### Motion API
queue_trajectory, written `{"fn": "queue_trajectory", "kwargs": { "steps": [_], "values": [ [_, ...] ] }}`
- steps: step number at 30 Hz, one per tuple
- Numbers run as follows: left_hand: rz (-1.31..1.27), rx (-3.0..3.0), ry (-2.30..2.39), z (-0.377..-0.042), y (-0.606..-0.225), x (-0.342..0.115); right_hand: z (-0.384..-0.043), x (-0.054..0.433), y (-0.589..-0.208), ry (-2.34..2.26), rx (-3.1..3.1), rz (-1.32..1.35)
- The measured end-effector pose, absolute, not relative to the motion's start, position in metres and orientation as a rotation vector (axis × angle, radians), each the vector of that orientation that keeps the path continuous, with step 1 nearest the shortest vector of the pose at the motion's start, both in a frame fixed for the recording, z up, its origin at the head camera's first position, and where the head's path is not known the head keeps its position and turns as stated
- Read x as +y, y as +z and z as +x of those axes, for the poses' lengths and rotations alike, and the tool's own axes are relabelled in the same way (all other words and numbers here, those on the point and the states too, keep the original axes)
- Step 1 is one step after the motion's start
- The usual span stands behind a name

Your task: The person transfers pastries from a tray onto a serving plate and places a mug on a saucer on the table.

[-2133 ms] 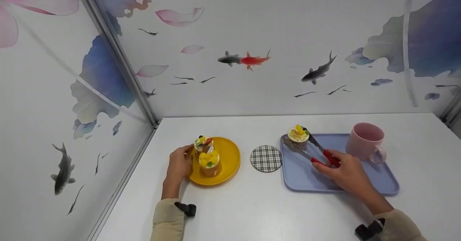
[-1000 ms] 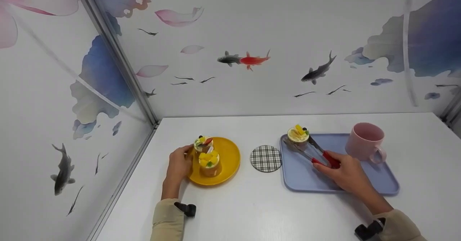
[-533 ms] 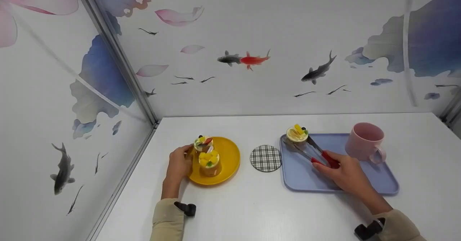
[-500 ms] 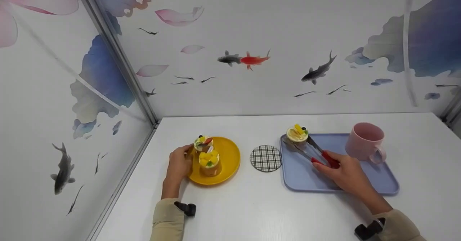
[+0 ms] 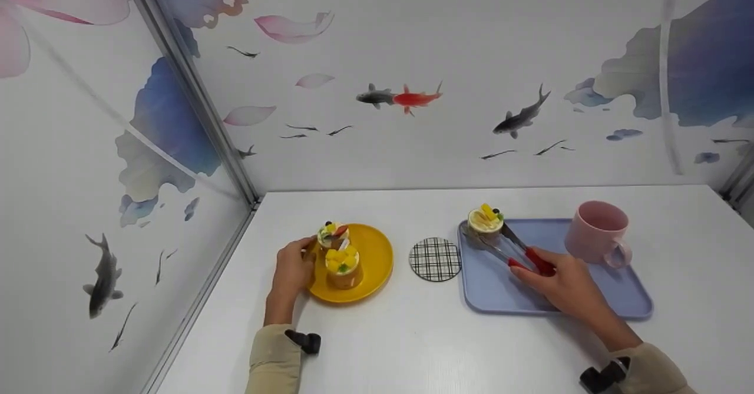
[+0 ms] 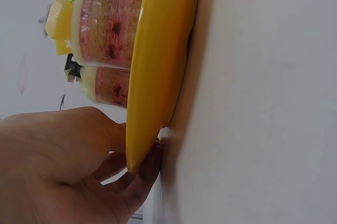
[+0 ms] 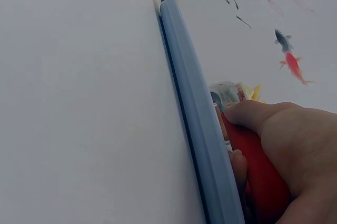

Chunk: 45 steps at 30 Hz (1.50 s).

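Observation:
My left hand point(image 5: 293, 267) pinches the left rim of a yellow plate point(image 5: 377, 264); in the left wrist view the thumb lies over the rim and fingers curl beneath. Two small cake cups stand on the plate: a front cake cup point(image 5: 343, 270) with yellow cubes on top, and a rear cake cup point(image 5: 331, 235) with mixed fruit, partly hidden. My right hand point(image 5: 562, 282) grips red-handled metal tongs point(image 5: 500, 251). Their arms reach either side of a third cake cup point(image 5: 485, 223) at the back left of a blue tray point(image 5: 506, 300). In the right wrist view a red handle point(image 7: 258, 176) sits under the thumb.
A pink mug point(image 5: 595, 235) stands at the tray's back right, its handle facing front right. Between plate and tray lies a round checked coaster point(image 5: 435, 260), right at the tray's left edge. Printed walls rise behind and left of the white table point(image 5: 389, 353).
The third cake cup and the tongs' tips have shifted very slightly left. My left hand and the plate stay where they were.

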State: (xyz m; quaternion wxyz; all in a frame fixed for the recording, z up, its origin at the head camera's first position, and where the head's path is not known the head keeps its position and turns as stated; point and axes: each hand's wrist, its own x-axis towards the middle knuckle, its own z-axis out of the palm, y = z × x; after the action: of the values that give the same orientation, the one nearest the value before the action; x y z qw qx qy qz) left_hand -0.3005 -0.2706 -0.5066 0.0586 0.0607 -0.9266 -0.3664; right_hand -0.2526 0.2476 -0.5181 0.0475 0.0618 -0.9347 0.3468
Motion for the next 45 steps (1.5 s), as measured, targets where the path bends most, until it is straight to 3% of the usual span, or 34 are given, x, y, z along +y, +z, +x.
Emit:
{"fn": "queue_trajectory", "kwargs": {
  "steps": [45],
  "values": [
    [0.192, -2.856, -1.106, -0.301, -0.504, -0.269, -0.242, 0.230, -0.515, 1.165, -2.821, 0.238]
  ]
}}
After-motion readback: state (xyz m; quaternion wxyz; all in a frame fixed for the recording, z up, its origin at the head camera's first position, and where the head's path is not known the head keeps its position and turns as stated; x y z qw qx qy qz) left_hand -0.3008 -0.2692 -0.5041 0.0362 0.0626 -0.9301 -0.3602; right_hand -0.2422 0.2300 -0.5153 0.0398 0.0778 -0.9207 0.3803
